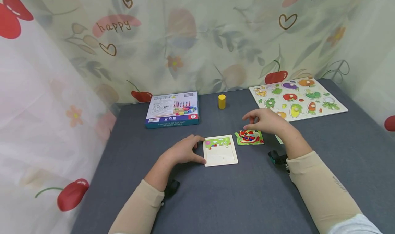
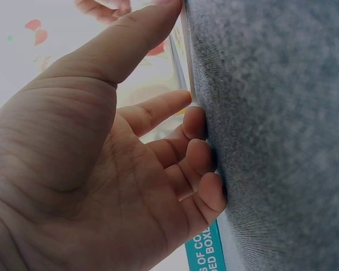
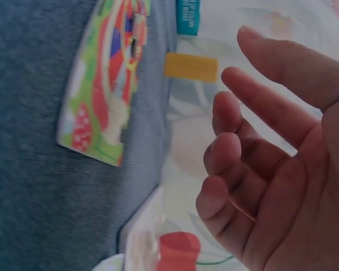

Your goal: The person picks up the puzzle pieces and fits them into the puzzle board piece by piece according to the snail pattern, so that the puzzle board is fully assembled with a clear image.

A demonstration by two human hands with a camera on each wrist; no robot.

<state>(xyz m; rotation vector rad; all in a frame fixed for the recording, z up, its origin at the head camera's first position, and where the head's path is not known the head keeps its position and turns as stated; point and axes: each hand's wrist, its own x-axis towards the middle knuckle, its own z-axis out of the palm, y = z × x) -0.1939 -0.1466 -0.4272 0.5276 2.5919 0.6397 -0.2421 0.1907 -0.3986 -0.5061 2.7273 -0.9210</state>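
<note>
A small pale puzzle tray [image 1: 220, 158] lies on the table, with a green, jagged-edged strip of picture [image 1: 219, 143] along its top. My left hand [image 1: 184, 149] rests at the tray's left side, thumb and index finger touching its edge near the two left corners. In the left wrist view the other fingers [image 2: 199, 157] lie bent against the cloth. Right of the tray lie colourful jigsaw pieces [image 1: 254, 138], red and green, partly overlapping. My right hand [image 1: 267, 120] hovers just above and behind them, fingers loosely bent; in the right wrist view nothing is between them.
Behind the left hand lies a blue-and-white boxed set [image 1: 172, 109]. A yellow cylinder [image 1: 222, 102] stands upright near the back edge. At the back right is a vegetable peg board [image 1: 300, 98], and a small pale-green edge [image 1: 279, 139] shows beside the right wrist. A printed curtain [image 1: 197, 55] hangs behind.
</note>
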